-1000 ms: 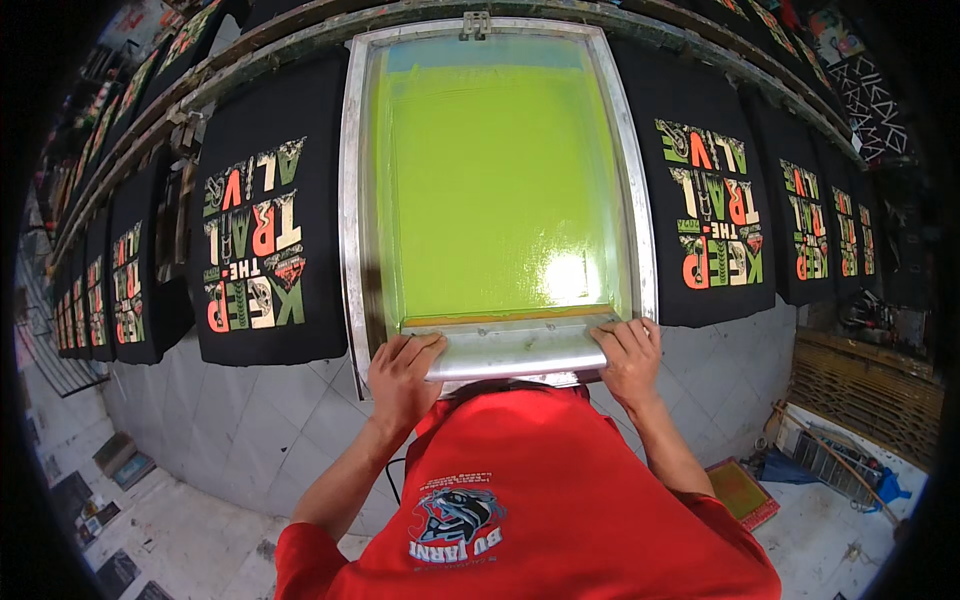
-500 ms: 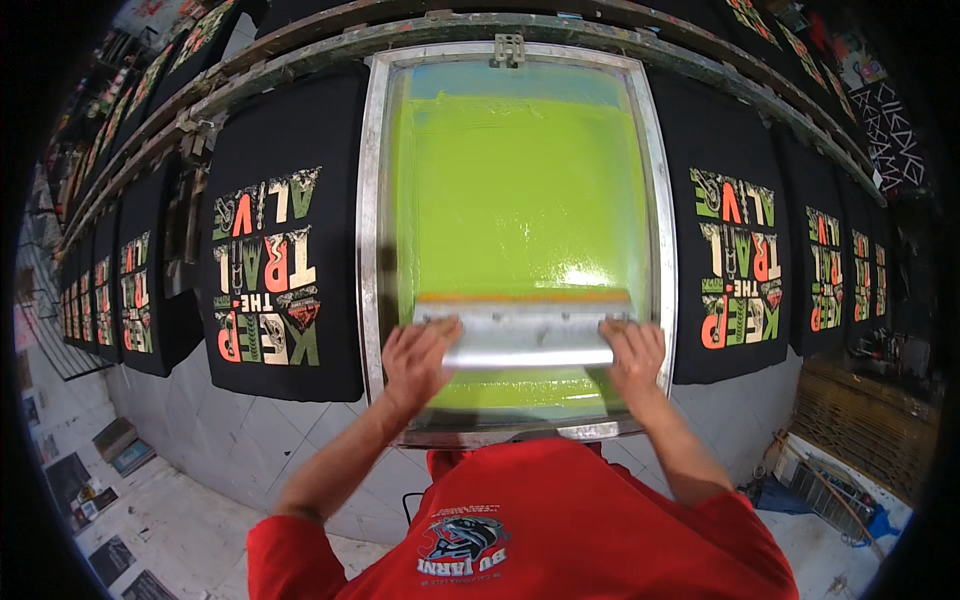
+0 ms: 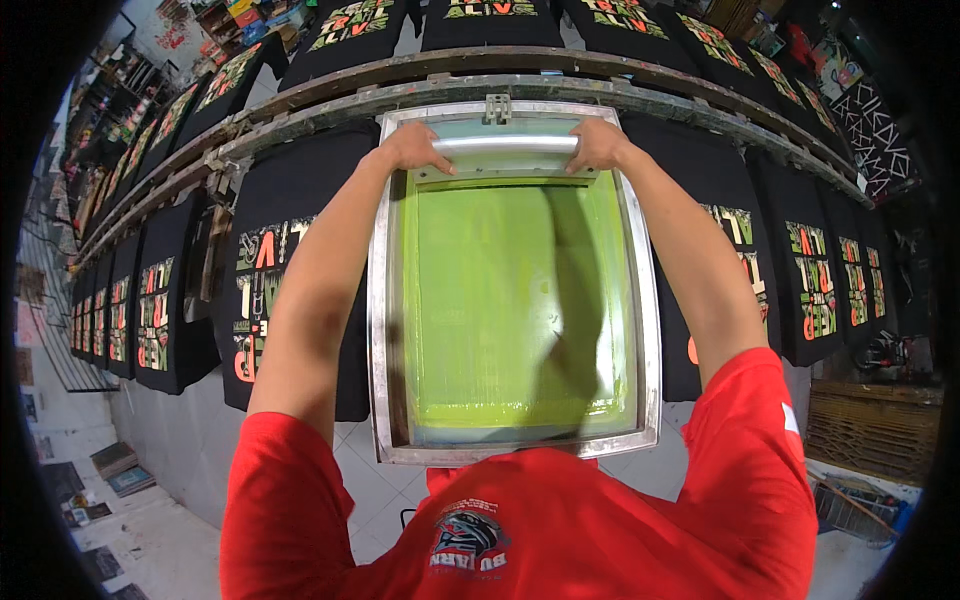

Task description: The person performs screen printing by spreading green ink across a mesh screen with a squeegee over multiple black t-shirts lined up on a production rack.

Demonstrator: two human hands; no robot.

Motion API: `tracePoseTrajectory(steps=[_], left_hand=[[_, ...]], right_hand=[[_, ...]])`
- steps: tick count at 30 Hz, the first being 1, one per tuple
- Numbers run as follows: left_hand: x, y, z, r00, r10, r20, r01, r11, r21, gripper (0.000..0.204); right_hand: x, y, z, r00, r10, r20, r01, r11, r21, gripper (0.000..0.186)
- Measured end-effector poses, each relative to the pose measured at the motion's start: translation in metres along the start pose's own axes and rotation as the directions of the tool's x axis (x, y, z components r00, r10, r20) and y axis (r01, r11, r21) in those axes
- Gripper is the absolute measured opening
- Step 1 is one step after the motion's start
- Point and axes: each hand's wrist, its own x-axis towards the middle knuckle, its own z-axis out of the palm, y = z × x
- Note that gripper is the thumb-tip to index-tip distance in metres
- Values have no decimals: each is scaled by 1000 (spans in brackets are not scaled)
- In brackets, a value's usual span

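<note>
A silver metal squeegee (image 3: pixel 505 147) spans the far end of a metal-framed printing screen (image 3: pixel 380 330). My left hand (image 3: pixel 412 148) grips its left end, and my right hand (image 3: pixel 597 145) holds the right end, fingers wrapped over the top edge. Both arms are stretched forward. Below the squeegee, the mesh (image 3: pixel 480 290) carries a thin coat of lime-green ink, with a thicker line of ink along its near edge. A dark arm shadow falls over the mesh's right side. The squeegee's blade edge is hard to make out.
Black printed shirts lie on both sides, a left shirt (image 3: pixel 255 210) and a right one (image 3: pixel 805 250) among them. A long rail (image 3: pixel 330 105) runs behind the screen, where a metal hinge clamp (image 3: pixel 498 108) sits. More shirts (image 3: pixel 490 25) lie beyond it.
Both hands have carried the squeegee from the screen's near end to its far end. The green ink that lay thick over the mesh is now a thinner film. The view has tilted farther forward.
</note>
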Motion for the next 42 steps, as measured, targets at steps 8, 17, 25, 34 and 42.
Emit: tracePoseTrajectory(steps=[8, 17, 25, 34, 42], left_hand=[[-253, 162, 32, 995, -70, -76, 60, 990, -130, 30], [-442, 288, 84, 983, -100, -156, 61, 971, -232, 53], [-423, 275, 107, 954, -101, -282, 51, 983, -178, 50], [-229, 133, 137, 799, 143, -584, -143, 989, 47, 43], [7, 26, 33, 994, -80, 78, 66, 983, 171, 57]], right_hand=[[-290, -106, 65, 964, -91, -250, 49, 984, -169, 24], [-466, -206, 125, 929, 27, -370, -63, 994, -87, 24], [-451, -187, 170, 880, 27, -473, -91, 990, -112, 27], [-236, -81, 149, 800, -65, -597, 53, 998, -38, 35], [-28, 8, 32, 997, 80, 20, -74, 980, -186, 43]])
